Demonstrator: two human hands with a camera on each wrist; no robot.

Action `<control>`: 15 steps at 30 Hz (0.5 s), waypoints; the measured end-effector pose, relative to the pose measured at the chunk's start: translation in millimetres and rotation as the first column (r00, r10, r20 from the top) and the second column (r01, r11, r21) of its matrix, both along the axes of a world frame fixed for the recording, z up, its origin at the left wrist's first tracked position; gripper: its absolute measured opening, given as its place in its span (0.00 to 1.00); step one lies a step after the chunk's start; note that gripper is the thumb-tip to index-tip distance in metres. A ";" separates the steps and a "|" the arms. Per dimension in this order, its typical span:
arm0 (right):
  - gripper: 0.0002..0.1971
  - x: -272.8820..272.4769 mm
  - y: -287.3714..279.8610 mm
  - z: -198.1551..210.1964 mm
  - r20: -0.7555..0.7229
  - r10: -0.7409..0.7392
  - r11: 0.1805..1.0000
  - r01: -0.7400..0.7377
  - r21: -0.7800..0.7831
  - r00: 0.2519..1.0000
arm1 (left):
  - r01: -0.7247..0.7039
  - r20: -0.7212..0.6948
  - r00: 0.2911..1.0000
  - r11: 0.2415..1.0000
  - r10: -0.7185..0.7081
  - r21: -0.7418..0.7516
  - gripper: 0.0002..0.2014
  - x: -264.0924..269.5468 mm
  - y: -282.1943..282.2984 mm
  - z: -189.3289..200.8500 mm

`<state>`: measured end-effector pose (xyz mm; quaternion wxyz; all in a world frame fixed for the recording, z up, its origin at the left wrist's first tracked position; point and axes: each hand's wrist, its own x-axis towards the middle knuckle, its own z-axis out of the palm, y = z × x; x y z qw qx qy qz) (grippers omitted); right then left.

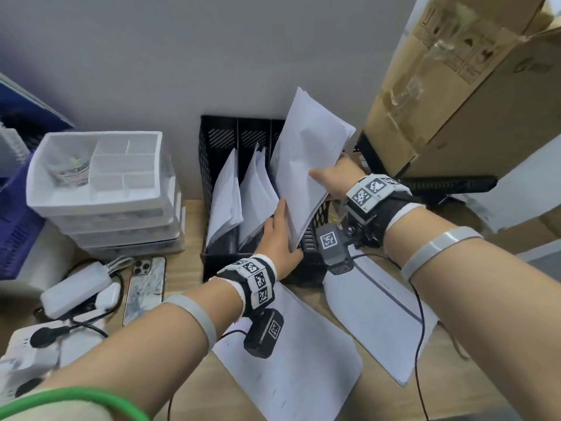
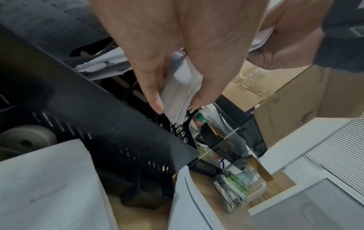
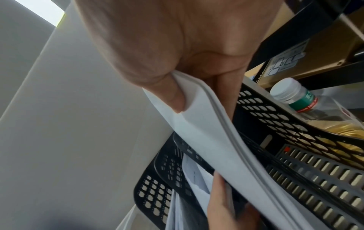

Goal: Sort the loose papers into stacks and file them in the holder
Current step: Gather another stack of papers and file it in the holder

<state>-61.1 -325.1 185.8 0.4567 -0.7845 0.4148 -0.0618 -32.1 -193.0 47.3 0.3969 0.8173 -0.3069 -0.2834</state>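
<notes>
Gripping a paper stack (image 1: pixel 306 165) w/ both hands, left hand (image 1: pixel 277 238) pinches its bottom corner, right hand (image 1: pixel 332 180) its side; stack tilts over black holder's (image 1: pixel 212 189) rightmost slot.

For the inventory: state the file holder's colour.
Black, with perforated walls; the file holder shows best in the head view.

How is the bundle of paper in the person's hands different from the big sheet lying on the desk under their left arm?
The held stack stands steeply tilted above the black holder; the desk sheet lies flat. The stack is several sheets thick and bowed; the desk sheet looks single and smooth. The left hand and right hand both grip the stack; neither hand touches the desk sheet. Both are white paper.
</notes>
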 end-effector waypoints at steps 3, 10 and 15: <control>0.22 7.5 -10.1 -23.4 0.029 -0.025 1.000 0.025 0.003 0.999 | -0.070 0.037 0.997 0.998 0.070 0.006 0.48 9.7 -18.2 -6.5; 0.21 9.9 -5.5 -89.0 0.041 0.033 0.995 -0.037 0.092 0.999 | -0.081 0.132 0.989 0.984 0.060 0.157 0.44 31.0 -28.5 -11.9; 0.23 7.9 -2.6 -117.3 0.049 0.296 0.945 -0.300 0.132 0.954 | -0.131 -0.003 0.991 0.984 0.132 0.122 0.27 27.8 -21.4 -30.7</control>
